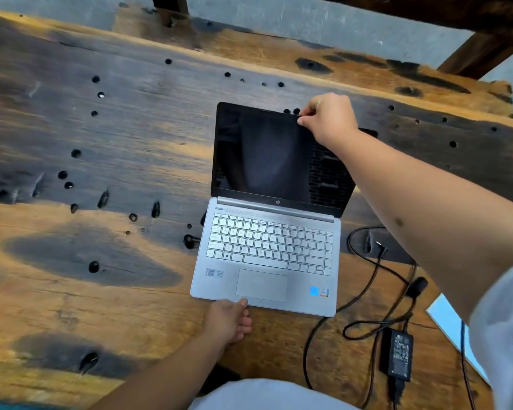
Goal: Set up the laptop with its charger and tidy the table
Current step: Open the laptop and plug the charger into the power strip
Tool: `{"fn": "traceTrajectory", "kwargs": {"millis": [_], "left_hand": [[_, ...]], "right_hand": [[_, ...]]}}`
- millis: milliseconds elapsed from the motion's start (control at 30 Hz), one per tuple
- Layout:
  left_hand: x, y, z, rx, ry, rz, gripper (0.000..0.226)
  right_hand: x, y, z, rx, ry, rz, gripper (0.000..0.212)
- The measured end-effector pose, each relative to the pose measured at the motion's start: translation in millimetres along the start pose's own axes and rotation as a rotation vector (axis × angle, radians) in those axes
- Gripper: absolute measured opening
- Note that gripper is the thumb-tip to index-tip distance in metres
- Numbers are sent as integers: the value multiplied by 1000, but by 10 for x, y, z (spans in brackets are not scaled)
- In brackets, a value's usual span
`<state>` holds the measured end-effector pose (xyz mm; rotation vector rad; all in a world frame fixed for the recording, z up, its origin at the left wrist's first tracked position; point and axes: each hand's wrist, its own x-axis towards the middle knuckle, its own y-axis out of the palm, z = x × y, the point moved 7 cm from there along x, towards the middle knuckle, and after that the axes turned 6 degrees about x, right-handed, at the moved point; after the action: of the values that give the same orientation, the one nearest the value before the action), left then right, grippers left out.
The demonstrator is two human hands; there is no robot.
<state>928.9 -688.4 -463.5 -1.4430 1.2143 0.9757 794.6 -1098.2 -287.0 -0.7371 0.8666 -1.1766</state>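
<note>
Right hand (328, 119) pinched the top edge of the laptop (271, 220) screen; left hand (228, 319) held its front lip, thumb on top. Laptop sat mid-table (101, 143), lid open, charger (397, 353) loose just right, unplugged. Best to steady the base and tilt slowly.

Both forearms are bare; the right arm (421, 184) ends in a short white sleeve (504, 321), seemingly loose cloth. White clothing (267, 395) covers the body beside the left arm (166, 371).

We count one laptop (267, 226) and one charger (396, 355) on one worktop (101, 161). We see two hands.
</note>
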Motion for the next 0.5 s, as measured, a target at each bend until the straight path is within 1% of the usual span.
{"fn": "traceTrajectory", "kwargs": {"millis": [167, 300, 400, 467, 500], "left_hand": [[-35, -11, -7, 15, 30, 0, 33], [-41, -29, -11, 42, 70, 26, 35], [-104, -44, -22, 107, 99, 72, 33], [-183, -33, -43, 195, 149, 118, 29], [-220, -32, -90, 262, 210, 117, 25]], "right_hand": [[-16, 24, -44, -7, -20, -20, 19], [-175, 1, -51, -30, -79, -1, 30], [-558, -23, -49, 18, -172, -18, 36], [-953, 48, -137, 72, -160, 7, 40], [-1176, 113, -208, 72, -135, 38, 42]]}}
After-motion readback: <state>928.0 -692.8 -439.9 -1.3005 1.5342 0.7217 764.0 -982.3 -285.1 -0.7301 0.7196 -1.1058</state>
